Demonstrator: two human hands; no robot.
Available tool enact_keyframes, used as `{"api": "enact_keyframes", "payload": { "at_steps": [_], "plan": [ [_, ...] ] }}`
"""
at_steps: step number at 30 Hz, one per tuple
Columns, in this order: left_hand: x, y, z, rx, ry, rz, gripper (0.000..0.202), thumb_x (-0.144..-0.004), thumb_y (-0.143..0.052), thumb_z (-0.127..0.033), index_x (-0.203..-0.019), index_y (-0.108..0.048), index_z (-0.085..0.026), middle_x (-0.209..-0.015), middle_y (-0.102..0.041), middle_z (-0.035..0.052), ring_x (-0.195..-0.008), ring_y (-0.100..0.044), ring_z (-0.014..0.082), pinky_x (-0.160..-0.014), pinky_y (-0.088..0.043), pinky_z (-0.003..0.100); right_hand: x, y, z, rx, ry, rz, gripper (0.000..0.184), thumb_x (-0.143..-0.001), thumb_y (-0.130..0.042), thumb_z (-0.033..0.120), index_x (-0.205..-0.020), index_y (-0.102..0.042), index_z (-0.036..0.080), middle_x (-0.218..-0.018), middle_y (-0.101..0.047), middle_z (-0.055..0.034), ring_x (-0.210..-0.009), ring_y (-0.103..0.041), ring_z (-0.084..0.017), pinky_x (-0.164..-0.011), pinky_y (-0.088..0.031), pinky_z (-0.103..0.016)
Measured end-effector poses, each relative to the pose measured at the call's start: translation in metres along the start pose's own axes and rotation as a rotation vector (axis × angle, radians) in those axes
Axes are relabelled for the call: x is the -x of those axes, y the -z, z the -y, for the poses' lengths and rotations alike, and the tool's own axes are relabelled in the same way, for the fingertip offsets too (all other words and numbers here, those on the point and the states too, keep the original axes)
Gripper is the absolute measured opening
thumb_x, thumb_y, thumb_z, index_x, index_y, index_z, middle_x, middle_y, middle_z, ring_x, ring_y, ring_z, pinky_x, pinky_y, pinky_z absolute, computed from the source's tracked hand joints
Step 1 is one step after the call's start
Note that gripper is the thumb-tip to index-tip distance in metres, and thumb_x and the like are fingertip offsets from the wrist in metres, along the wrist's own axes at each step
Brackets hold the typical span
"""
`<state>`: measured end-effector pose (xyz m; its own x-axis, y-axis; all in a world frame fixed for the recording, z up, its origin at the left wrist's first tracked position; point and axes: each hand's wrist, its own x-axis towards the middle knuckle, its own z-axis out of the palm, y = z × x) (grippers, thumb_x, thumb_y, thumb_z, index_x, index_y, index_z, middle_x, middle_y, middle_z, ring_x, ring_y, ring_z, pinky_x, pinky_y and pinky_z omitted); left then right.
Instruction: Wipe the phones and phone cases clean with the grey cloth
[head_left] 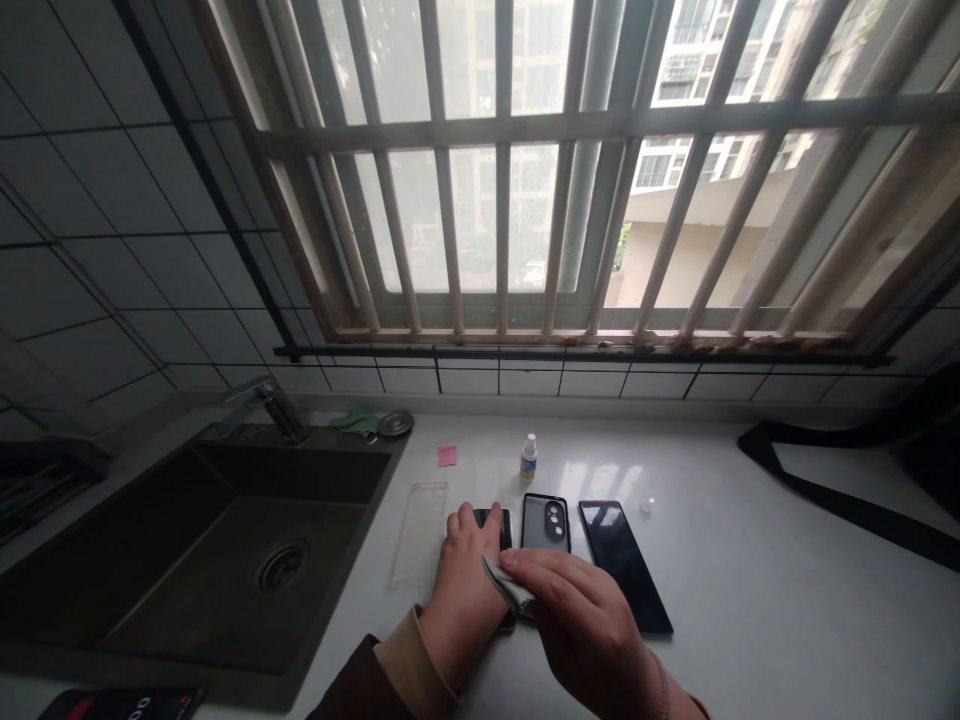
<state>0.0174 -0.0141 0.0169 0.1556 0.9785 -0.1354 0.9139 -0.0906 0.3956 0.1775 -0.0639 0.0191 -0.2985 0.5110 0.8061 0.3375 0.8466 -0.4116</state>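
Observation:
My left hand (pixel 471 565) lies palm down over a dark smartphone (pixel 504 522) on the white counter, its fingers spread. It covers much of the phone. In my right hand (pixel 589 610), a folded grey cloth (pixel 510 588) is pinched just above the phone's lower half. To the left of my left hand is a clear phone case (pixel 420 535). A black-edged case (pixel 545 520) with camera cut-outs sits right of the phone, partly behind my right hand. Beyond it stands a small white spray bottle (pixel 529 460).
A dark tablet-like device (pixel 630 575) lies on the right, near a small clear cap (pixel 646 505). Behind is a pink note (pixel 447 456). The sink (pixel 300 640) with its faucet (pixel 281 410) is on the left, a green cloth (pixel 356 424) on its rim. A black strap (pixel 847 515) lies far right.

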Motion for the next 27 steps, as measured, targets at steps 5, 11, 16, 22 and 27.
{"api": "enact_keyframes", "payload": {
  "at_steps": [5,11,16,22,27],
  "plan": [
    [-0.005,-0.007,0.007,0.004,-0.028,-0.043,0.058,-0.105,-0.039,-0.031,-0.159,-0.056,-0.016,-0.149,-0.048,0.0262,-0.138,-0.046,0.0434,-0.115,-0.038,0.048,0.002,0.000,-0.001,0.002,-0.012,0.014,0.049,-0.099,-0.056,0.001,-0.144,-0.062,0.018,-0.124,-0.079,-0.0132,-0.117,-0.077,-0.025,-0.102,-0.065,-0.039],
    [-0.003,-0.008,0.010,0.013,-0.029,-0.040,0.063,-0.100,-0.049,-0.029,-0.161,-0.053,-0.016,-0.152,-0.046,0.0265,-0.139,-0.045,0.0449,-0.114,-0.039,0.048,0.000,-0.001,-0.001,0.021,-0.035,0.023,0.046,-0.100,-0.055,0.002,-0.142,-0.062,0.019,-0.124,-0.079,-0.0125,-0.117,-0.076,-0.024,-0.103,-0.064,-0.037],
    [-0.004,-0.023,0.016,-0.005,-0.031,-0.099,0.067,-0.096,-0.057,-0.030,-0.161,-0.053,-0.016,-0.153,-0.047,0.0255,-0.138,-0.045,0.0441,-0.116,-0.038,0.047,0.000,-0.009,-0.007,0.075,-0.193,0.016,0.030,-0.105,-0.055,0.010,-0.129,-0.069,0.022,-0.113,-0.082,-0.0094,-0.103,-0.080,-0.023,-0.089,-0.067,-0.035],
    [-0.009,-0.031,0.015,-0.119,-0.027,-0.191,0.067,-0.094,-0.057,-0.023,-0.160,-0.051,-0.007,-0.132,-0.059,0.0245,-0.123,-0.053,0.0385,-0.110,-0.040,0.043,0.003,-0.013,-0.013,0.135,-0.314,0.019,0.027,-0.106,-0.052,0.013,-0.123,-0.071,0.022,-0.109,-0.082,-0.0087,-0.097,-0.081,-0.024,-0.084,-0.066,-0.035],
    [-0.012,-0.028,0.007,-0.171,0.043,-0.211,0.081,-0.090,-0.057,-0.017,-0.166,-0.034,0.001,-0.125,-0.060,0.0261,-0.112,-0.060,0.0374,-0.106,-0.043,0.043,0.005,-0.013,-0.012,0.114,-0.365,0.022,0.026,-0.108,-0.052,0.020,-0.121,-0.074,0.022,-0.108,-0.083,-0.0100,-0.096,-0.081,-0.025,-0.084,-0.065,-0.035]
  ]
}}
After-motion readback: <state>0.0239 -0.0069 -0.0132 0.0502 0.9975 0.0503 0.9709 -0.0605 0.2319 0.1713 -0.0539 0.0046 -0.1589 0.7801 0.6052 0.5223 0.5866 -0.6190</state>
